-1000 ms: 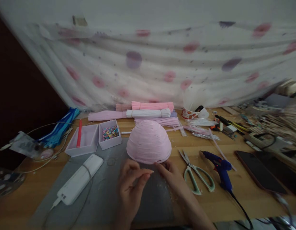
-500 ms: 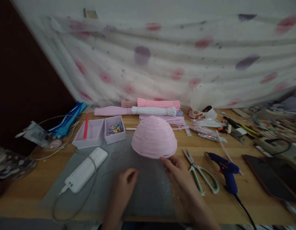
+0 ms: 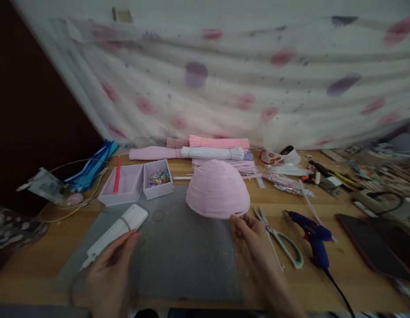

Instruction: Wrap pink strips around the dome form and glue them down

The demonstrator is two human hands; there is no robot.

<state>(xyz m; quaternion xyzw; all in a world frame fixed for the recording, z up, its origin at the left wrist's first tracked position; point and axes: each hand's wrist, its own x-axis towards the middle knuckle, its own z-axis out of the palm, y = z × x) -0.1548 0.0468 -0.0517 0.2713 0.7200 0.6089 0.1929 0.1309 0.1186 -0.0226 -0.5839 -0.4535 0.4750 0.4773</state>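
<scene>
A pale pink dome (image 3: 218,190), built up of strips in rings, stands rim down above the far part of the grey mat (image 3: 188,260). Thumb and fingers of my right hand (image 3: 253,234) pinch the near right of its rim. My left hand (image 3: 112,269), blurred, is over the left side of the mat, close to a white power bank (image 3: 115,232) with a cable. Its fingertips are pressed together; whether anything thin sits between them is too unclear to see. Scissors (image 3: 279,238) with pale green handles lie just right of my right hand.
A blue glue gun (image 3: 311,234) lies beside the scissors, and a dark phone (image 3: 370,243) farther right. Behind the dome are bundles of pink and white strips (image 3: 213,153). Left of it stand a box of beads (image 3: 158,190) and a box with a red stick (image 3: 116,176).
My left hand has swung left, from near the mat's middle to beside the power bank. My right hand has shifted slightly right together with the dome.
</scene>
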